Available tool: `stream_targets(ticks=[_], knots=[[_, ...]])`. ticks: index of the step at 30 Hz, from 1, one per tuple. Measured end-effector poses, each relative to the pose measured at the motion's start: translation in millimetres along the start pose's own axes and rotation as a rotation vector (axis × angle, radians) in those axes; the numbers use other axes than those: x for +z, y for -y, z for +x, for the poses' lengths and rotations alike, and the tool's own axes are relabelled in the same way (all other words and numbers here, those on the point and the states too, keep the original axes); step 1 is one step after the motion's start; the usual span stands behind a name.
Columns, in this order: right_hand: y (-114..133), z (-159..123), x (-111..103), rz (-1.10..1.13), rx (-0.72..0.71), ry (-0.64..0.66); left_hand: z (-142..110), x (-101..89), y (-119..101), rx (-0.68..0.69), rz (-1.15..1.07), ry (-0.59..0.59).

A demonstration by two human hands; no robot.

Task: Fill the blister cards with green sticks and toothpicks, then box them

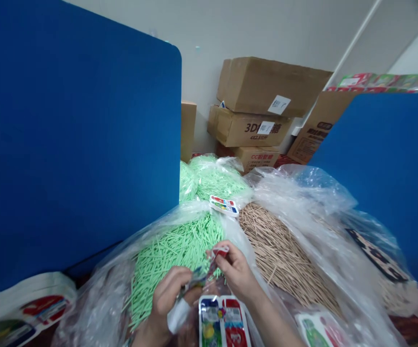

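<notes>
My left hand [171, 294] is closed around a small printed packet [199, 278] with blue, green and red on it. Below its fingers shows a white, paper-like piece [178, 315]. With thumb and fingers my right hand [234, 270] pinches the packet's red end, so both hands are on it. They are over a clear plastic bag of thin green sticks [169, 246]. Just below the hands lies a printed card [223, 320] with blue and red halves, the red one lettered "Cola". Whether the packet is torn is too blurred to tell.
Thin brown sticks [284, 255] fill a bag on the right. A small stack of printed cards [224, 206] rests on the bags ahead. More printed cards are stacked at left [32, 308]. Blue panels [86, 120] flank both sides; cardboard boxes [267, 86] are piled behind.
</notes>
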State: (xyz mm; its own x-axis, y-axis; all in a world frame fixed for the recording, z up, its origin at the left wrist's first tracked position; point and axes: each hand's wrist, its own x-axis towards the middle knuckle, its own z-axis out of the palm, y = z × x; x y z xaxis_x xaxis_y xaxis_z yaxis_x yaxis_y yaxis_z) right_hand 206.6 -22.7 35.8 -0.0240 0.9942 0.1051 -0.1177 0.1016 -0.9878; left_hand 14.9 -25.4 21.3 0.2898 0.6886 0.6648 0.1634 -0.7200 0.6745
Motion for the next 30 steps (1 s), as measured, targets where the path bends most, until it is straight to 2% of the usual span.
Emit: stream_targets(ticks=[2,5,8,11,14,16,20,22,25,28,30], knots=[[-1.9,-3.3,3.9,-0.012,-0.059,-0.08,-2.3,-5.2,1.6,-0.024,0.044,0.015],[-1.8,-4.6,8.7,-0.038,-0.1,-0.105,-6.9,-12.0,6.0,-0.1,0.076,-0.017],[-2.6,-3.9,13.2,0.003,-0.042,-0.071,-11.8,-12.4,10.1,-0.334,0.05,-0.053],[-8.8,-4.4,18.3,0.02,-0.015,-0.054,-13.5,-6.7,13.1,-0.592,-0.076,-0.133],[-19.7,-5.5,23.4,-0.004,0.005,-0.033,-10.7,-1.6,15.0,-0.755,-0.185,-0.159],[-26.7,-5.4,27.9,-0.008,0.014,-0.024,-8.3,-1.1,14.7,-0.802,-0.206,-0.173],[-32.9,-4.9,41.6,-0.001,0.031,-0.032,-11.5,-10.2,12.2,-0.797,-0.249,-0.204],[-32.3,-6.4,45.1,-0.028,0.038,-0.004,-18.0,-23.3,13.4,-0.809,-0.242,-0.198],[-32.5,-11.8,34.5,-0.193,0.031,0.064,-28.8,-59.2,22.0,-0.805,-0.109,-0.252],[-40.6,-20.3,4.3,-0.462,0.03,0.192,-35.8,-105.7,39.8,-0.822,-0.021,-0.318],[-50.8,-28.0,-20.0,-0.659,0.03,0.273,-37.7,-131.3,57.6,-0.845,-0.016,-0.415]])
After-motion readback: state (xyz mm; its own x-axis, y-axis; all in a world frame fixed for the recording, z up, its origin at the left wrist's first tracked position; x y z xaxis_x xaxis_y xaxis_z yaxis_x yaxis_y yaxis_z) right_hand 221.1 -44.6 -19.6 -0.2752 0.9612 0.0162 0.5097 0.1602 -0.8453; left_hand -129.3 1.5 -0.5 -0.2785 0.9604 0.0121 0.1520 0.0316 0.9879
